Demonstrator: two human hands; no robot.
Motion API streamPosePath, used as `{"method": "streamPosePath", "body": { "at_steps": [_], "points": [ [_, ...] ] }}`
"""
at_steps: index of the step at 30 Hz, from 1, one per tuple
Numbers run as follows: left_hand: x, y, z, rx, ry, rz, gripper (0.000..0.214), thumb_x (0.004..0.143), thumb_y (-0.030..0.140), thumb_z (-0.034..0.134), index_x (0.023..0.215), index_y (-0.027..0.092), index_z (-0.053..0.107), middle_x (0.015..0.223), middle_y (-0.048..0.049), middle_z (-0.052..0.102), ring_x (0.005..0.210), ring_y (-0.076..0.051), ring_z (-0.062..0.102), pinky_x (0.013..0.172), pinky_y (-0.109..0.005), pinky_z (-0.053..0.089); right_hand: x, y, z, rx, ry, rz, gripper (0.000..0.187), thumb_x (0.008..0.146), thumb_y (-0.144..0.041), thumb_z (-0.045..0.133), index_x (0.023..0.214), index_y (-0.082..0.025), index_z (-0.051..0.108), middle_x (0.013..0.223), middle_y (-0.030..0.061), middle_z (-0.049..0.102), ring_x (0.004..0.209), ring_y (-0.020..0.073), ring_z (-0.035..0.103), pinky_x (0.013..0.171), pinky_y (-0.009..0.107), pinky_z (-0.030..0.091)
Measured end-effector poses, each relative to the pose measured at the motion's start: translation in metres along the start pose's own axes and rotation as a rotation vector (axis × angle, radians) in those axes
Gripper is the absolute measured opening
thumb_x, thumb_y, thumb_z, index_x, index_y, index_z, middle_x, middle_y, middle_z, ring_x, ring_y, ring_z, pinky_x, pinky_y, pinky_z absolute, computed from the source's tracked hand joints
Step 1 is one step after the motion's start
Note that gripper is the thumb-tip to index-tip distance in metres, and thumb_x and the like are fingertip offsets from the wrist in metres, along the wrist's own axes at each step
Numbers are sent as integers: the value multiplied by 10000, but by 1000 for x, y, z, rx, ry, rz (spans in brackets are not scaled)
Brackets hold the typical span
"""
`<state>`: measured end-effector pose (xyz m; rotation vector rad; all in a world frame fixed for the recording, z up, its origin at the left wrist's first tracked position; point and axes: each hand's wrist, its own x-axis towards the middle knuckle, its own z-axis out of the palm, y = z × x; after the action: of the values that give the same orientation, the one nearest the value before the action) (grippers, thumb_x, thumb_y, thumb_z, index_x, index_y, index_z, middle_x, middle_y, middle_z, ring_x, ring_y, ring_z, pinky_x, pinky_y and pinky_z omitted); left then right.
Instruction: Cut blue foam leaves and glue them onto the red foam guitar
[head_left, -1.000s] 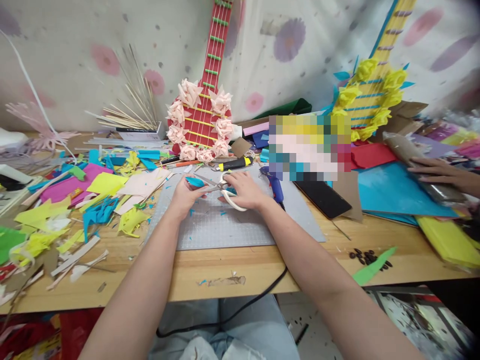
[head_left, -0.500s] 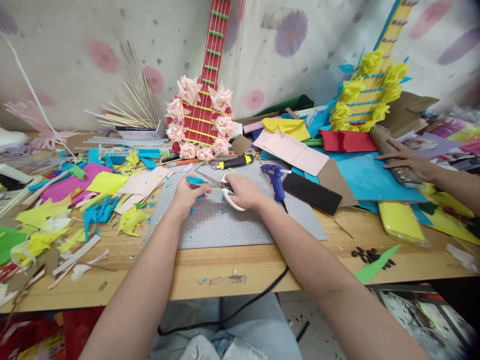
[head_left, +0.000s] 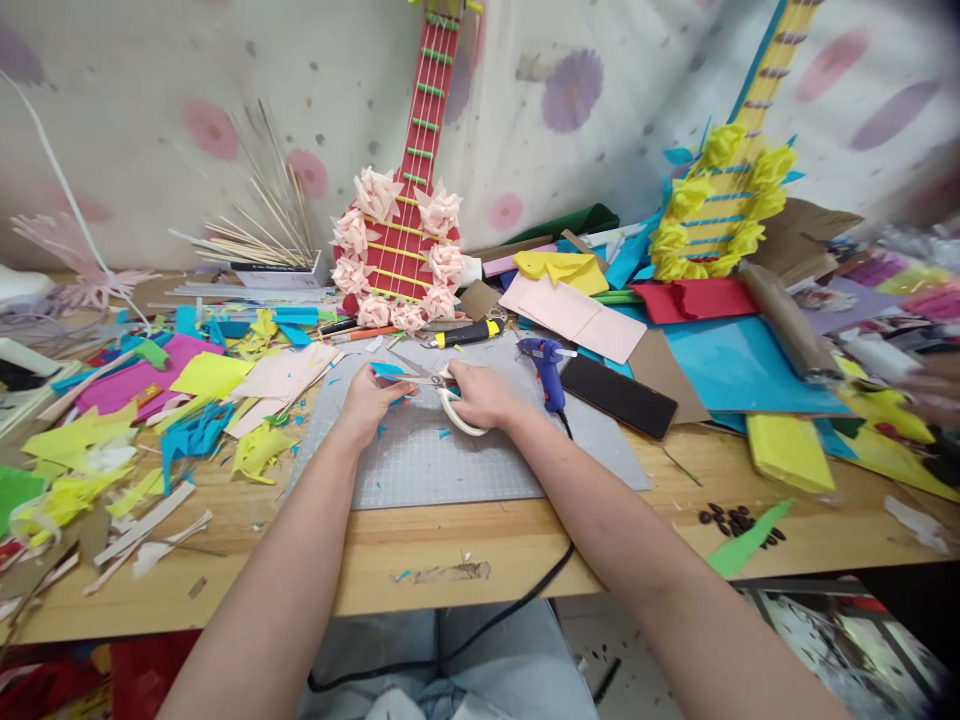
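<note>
My left hand (head_left: 366, 405) pinches a small piece of blue paper (head_left: 387, 371) between thumb and fingers. In my right hand (head_left: 484, 396) is a pair of scissors with white handles (head_left: 460, 418). Their blades are parted and point left, with the lower one at the blue paper; the fingers partly hide where they meet. Both hands are above a grey cutting mat (head_left: 420, 470) dotted with tiny blue scraps. Right of my right hand, a blue glue gun (head_left: 548, 372) lies on the mat beside a black phone (head_left: 619, 395).
A red paper guitar with pink flowers (head_left: 397, 240) leans at the back, a yellow-flowered one (head_left: 716, 210) further right. A yellow-black utility knife (head_left: 469, 333) lies behind my hands. Paper scraps (head_left: 199, 440) cover the left; a blurred co-worker's hand (head_left: 937, 385) is at the right edge.
The view has shifted slightly. The co-worker's hand has left the brown roll and moved to the right edge. My hands keep the blue paper and scissors in almost the same place.
</note>
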<state>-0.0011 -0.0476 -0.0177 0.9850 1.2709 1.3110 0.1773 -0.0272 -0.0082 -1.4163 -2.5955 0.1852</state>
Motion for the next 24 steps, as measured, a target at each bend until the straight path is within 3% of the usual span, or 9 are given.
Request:
{"method": "streamPosePath", "body": {
  "at_steps": [8,17,24],
  "points": [
    [1,0,-5,56,48,38,439,451,325,785,732,156,493,656,-17,635,632,-175,630,552,-274,473,1,7,-1,93,55,114,249,808,-338,490,1003,-183,502,976,78,660,816,194,592,631,252,348],
    [8,-1,-19,366,382,115,547,501,204,762,937,190,431,661,34,596,604,-153,614,623,-295,478,0,16,7,241,296,347,159,784,-340,508,862,-213,563,831,33,658,716,158,565,602,240,340],
    [10,-2,-22,515,460,101,534,527,213,751,944,201,418,631,54,545,589,-144,578,643,-293,455,0,20,3,243,324,523,323,808,-475,467,866,-220,658,776,32,682,719,167,595,610,245,353]
  ]
}}
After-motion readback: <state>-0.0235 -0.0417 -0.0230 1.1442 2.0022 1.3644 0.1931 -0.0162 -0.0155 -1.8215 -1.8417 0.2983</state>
